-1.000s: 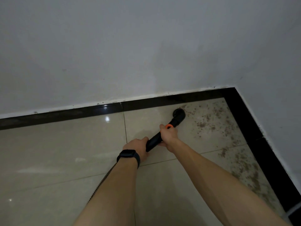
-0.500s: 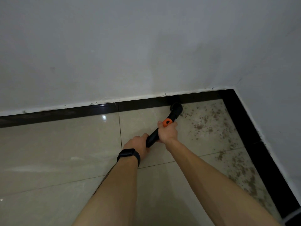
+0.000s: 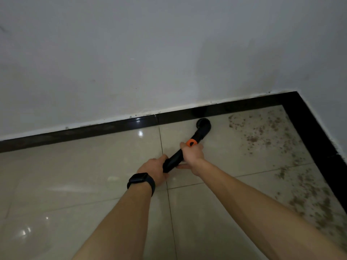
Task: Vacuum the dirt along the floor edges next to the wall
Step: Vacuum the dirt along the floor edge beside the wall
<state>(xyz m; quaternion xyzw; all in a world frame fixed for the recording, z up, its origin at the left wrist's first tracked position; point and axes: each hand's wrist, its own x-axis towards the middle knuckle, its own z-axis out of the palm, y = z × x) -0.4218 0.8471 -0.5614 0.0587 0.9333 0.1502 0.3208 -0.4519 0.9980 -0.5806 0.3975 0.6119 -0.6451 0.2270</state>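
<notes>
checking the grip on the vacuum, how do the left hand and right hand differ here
The left hand grips the near end of the black vacuum tube. The right hand grips further along, just behind the orange band, nearer the nozzle. The left wrist wears a black watch, while the right wrist is bare. Both hands curl round the same tube.

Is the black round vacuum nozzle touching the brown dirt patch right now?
Apart. The head view shows a strip of bare pale tile between the black round vacuum nozzle and the brown dirt patch.
</notes>
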